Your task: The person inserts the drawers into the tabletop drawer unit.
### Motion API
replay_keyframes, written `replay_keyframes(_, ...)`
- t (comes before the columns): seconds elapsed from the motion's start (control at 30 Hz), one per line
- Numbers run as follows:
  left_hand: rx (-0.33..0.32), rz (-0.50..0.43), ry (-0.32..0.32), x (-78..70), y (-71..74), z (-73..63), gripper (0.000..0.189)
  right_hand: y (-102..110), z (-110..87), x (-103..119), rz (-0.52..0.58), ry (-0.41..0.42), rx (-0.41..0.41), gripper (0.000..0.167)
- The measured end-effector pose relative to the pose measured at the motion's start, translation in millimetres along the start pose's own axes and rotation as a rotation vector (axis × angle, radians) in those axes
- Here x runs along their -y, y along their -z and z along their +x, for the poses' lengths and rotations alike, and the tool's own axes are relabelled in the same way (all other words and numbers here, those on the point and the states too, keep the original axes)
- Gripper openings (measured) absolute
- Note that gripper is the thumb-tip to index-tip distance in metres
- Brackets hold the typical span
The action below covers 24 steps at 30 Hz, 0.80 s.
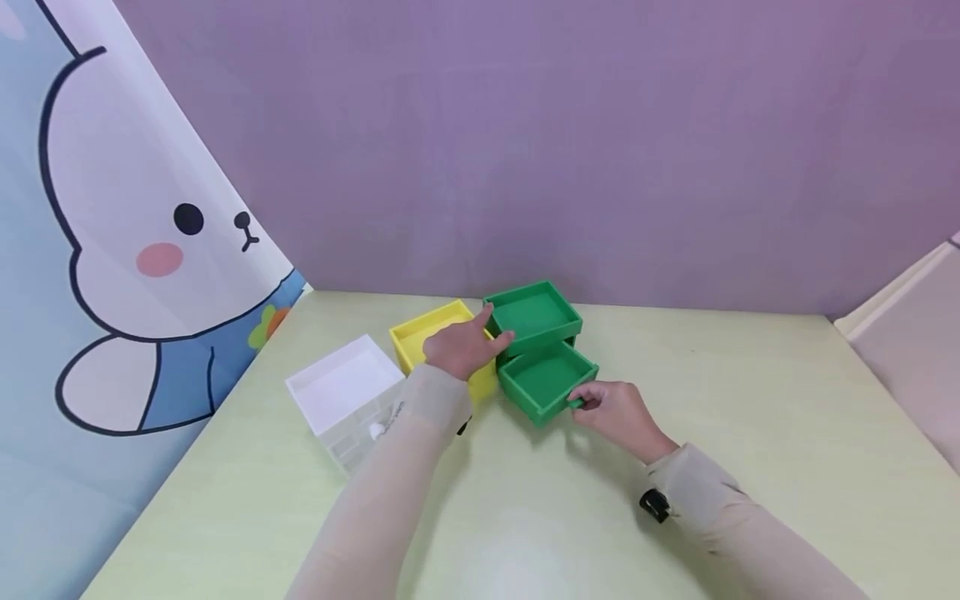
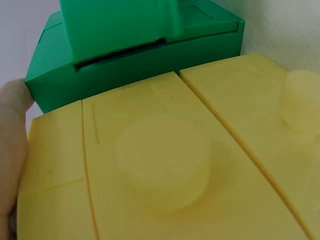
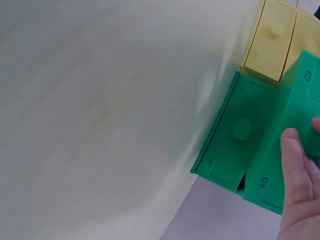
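Note:
A small green chest (image 1: 534,312) with a tray-like open top stands at the back, its lower green drawer (image 1: 547,375) pulled well out. My right hand (image 1: 618,415) pinches the round knob (image 1: 576,403) on that drawer's front. Over the yellow chest (image 1: 431,329) reaches my left hand (image 1: 461,343), index finger and thumb spread against the left side of the green chest. In the left wrist view, part of this hand (image 2: 11,150) shows beside the yellow drawer fronts (image 2: 160,110). Its other fingers are mostly hidden.
A white chest (image 1: 348,392) with a round knob stands at the left, next to the yellow one. All three stand on a pale table (image 1: 720,375). Behind is a purple backdrop (image 1: 525,150), and a cartoon-print cloth (image 1: 135,250) hangs at the left.

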<state>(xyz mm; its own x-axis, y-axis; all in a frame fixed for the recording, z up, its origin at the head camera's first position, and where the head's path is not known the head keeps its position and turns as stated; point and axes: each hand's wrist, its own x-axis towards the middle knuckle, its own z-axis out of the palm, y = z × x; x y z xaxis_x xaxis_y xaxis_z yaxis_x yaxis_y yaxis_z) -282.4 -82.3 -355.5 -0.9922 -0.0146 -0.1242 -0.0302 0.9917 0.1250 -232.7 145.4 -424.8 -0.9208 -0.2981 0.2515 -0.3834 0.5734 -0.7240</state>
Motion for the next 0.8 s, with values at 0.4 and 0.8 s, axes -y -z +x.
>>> replay_keyframes(0.4, 0.009, 0.003, -0.003, 0.7, -0.7, 2.8, 0.074, -2.3, -4.4, 6.7, -0.110, 0.058, -0.128, 0.012)
replay_keyframes(0.8, 0.024, -0.005, 0.002, -1.4, 0.9, 3.7, 0.074, -7.9, -1.8, 5.6, -0.105, 0.058, -0.152, 0.015)
